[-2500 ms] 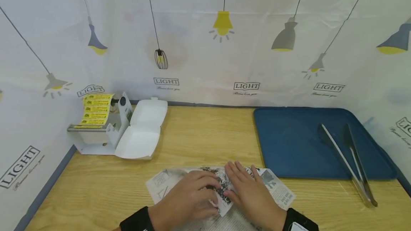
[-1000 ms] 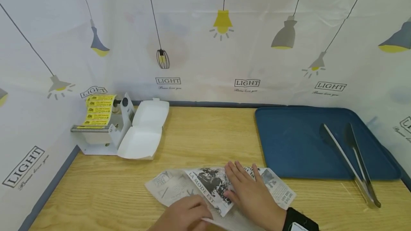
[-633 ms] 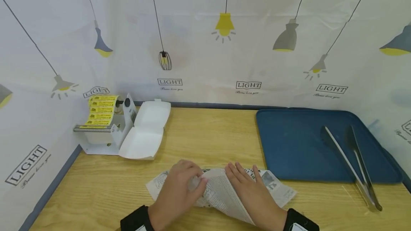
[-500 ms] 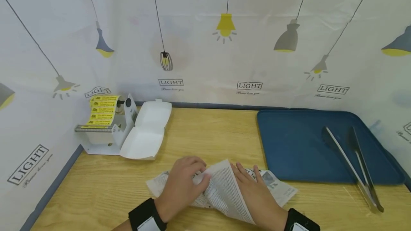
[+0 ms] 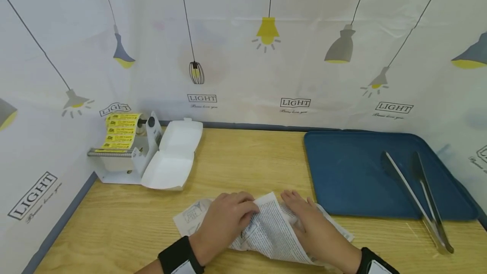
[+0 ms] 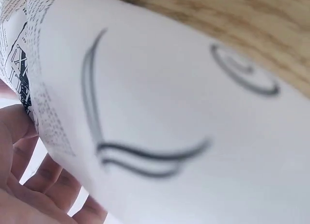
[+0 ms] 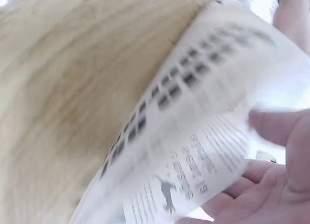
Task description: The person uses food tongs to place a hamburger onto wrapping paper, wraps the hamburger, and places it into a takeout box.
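Newspaper-print wrapping paper (image 5: 274, 231) lies on the wooden table in front of me, with a text-covered flap folded up over its middle. My left hand (image 5: 228, 219), its fingers curled, holds the paper at the left of this flap. In the left wrist view the thumb and fingers (image 6: 46, 173) meet the paper's edge. My right hand (image 5: 310, 223) is at the flap's right side, fingers extended and partly behind the flap. The right wrist view has the thumb and fingers (image 7: 271, 180) spread beside the paper. Whether anything is wrapped inside is hidden.
A white label dispenser (image 5: 119, 164) with a roll of yellow labels (image 5: 121, 132) stands back left. An opened white takeaway box (image 5: 173, 155) leans against it. At the right, metal tongs (image 5: 422, 198) lie across a blue tray (image 5: 342, 172), overhanging its front edge.
My left hand has pulled the near edge of the paper up and over, covering the black picture. My right hand, flat on the paper before, has lifted and shifted slightly right.
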Tool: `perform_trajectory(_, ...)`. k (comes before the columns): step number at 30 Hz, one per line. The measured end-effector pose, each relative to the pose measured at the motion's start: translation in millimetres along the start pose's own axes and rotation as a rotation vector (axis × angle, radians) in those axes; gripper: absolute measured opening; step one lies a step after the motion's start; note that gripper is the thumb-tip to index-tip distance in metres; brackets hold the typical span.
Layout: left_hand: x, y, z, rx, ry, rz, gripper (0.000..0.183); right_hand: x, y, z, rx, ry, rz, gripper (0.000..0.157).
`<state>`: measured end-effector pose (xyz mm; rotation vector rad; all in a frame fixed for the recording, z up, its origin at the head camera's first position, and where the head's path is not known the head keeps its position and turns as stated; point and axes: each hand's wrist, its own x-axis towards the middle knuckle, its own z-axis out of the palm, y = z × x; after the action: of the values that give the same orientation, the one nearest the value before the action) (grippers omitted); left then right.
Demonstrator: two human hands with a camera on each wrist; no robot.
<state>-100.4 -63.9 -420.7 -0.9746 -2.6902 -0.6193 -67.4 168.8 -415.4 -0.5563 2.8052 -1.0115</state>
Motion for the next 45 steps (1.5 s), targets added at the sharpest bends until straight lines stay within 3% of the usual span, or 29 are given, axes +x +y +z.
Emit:
perform_trajectory(4, -1.5, -2.0, 0.0, -0.007, -0.011, -0.005, 0.015, -5.4, -5.5, -10.6, -0.039, 0.154, -0.036, 0.052)
perform_trajectory(7, -2.1, -4.5, 1.2, -0.007, -0.019, -0.006, 0.018, -7.0, -11.2, -10.3, -0.058, 0.190, -0.057, 0.051)
perform_trajectory(16, -6.1, -8.6, 5.3, -0.004, -0.037, 0.033, 0.026, -1.1, -11.8, 14.9, -0.167, -0.036, -0.063, 0.081)
perform_trajectory(20, -10.2, -8.9, 7.0, 0.079, -0.040, 0.087, 0.033, -1.9, -5.6, 20.6, -0.205, -0.053, -0.067, 0.083)
perform_trajectory(27, -17.6, -9.6, 6.8, 0.249, -0.123, 0.176, 0.045, -2.7, -3.6, 22.8, -0.250, -0.052, -0.065, 0.082)
perform_trajectory(34, -15.8, -7.0, 5.5, 0.239, -0.213, 0.165, 0.050, -2.7, -5.3, 22.1, -0.279, -0.089, -0.038, 0.082)
perform_trajectory(38, -15.9, -4.5, 3.4, 0.266, -0.240, 0.206, 0.048, -1.8, -4.3, 23.8, -0.287, -0.093, -0.042, 0.083)
perform_trajectory(42, -16.3, -3.9, 2.2, 0.215, -0.264, 0.239, 0.047, -1.7, -1.1, 27.4, -0.244, -0.106, -0.032, 0.082)
perform_trajectory(45, -17.5, -4.9, 2.9, 0.151, -0.280, 0.221, 0.047, -1.8, 2.8, 31.2, -0.210, -0.133, -0.019, 0.083)
